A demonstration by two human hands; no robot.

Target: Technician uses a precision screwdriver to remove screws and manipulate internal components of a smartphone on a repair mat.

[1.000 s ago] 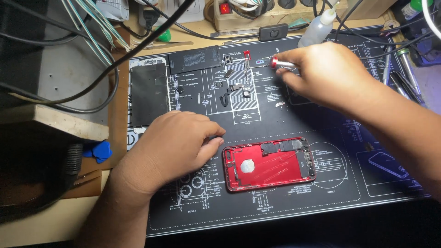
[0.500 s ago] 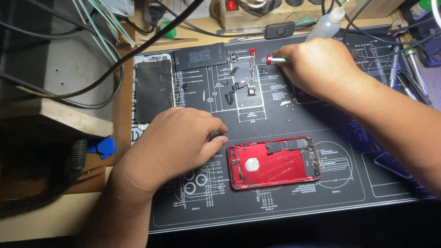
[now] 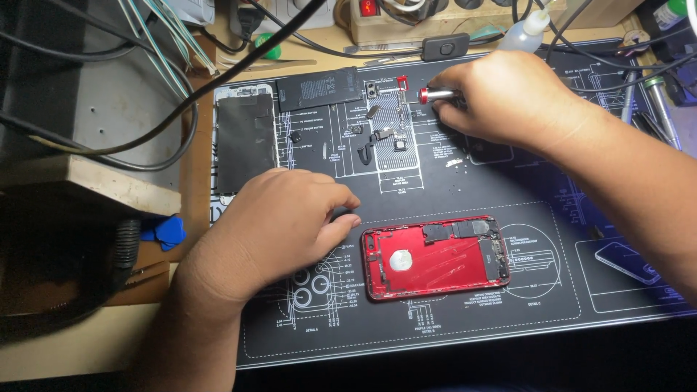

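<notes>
Your right hand (image 3: 508,98) grips the red-tipped screwdriver (image 3: 435,94) over removed small parts (image 3: 381,134) — your left hand (image 3: 287,218), fingers curled and empty, rests just beside the stripped red phone housing (image 3: 435,255) — some internals remain.

Left hand (image 3: 279,221) rests palm down, fingers curled loosely, forearm reaching in from below. Right hand (image 3: 508,98) stretches forward from the right, fingers closed in a pinching grip.

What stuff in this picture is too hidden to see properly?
- Screwdriver, head view: the right hand covers all but its red-ringed end.
- Left hand: palm underside hidden, head view.
- Small parts on the mat: too tiny to identify.
- Grey cutter: partly behind the forearm.
</notes>
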